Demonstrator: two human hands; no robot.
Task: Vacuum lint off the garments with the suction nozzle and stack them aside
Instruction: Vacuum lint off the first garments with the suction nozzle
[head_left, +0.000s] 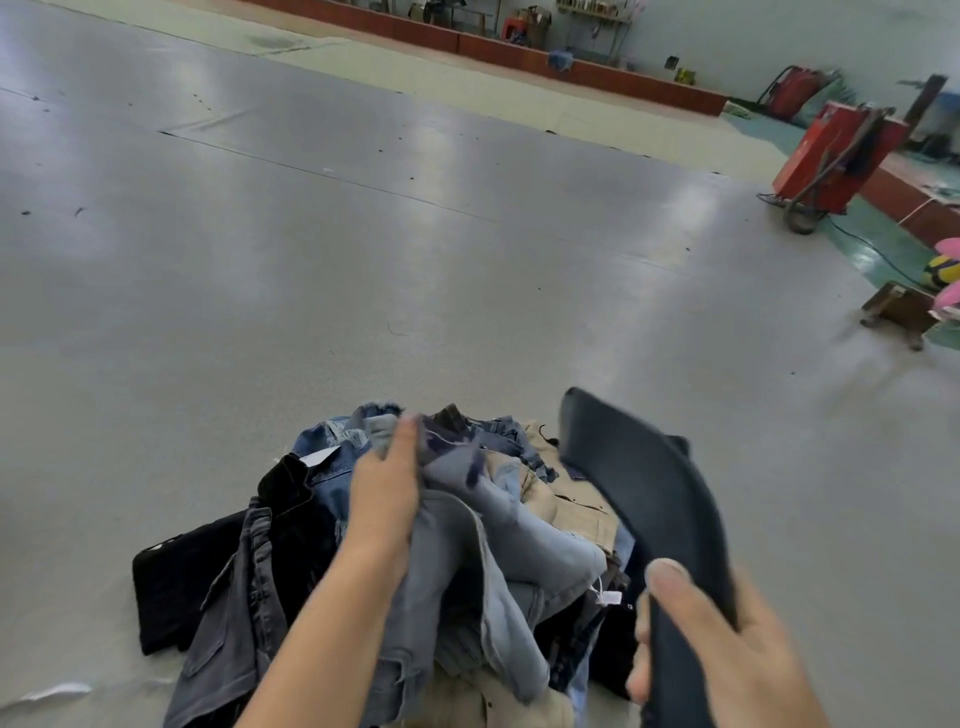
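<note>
Here both hands (384, 493) (727, 649) grip jeans (649, 493) above the pile (291, 545).

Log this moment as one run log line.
left hand: grips light blue denim garment on pile | right hand: holds dark grey curved piece | suction nozzle: unidentified

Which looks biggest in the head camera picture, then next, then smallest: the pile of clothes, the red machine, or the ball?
1. Pile of clothes, though it's nearest the camera.
2. Red machine, farther away.
3. Ball, partly cut off at the edge.
</note>
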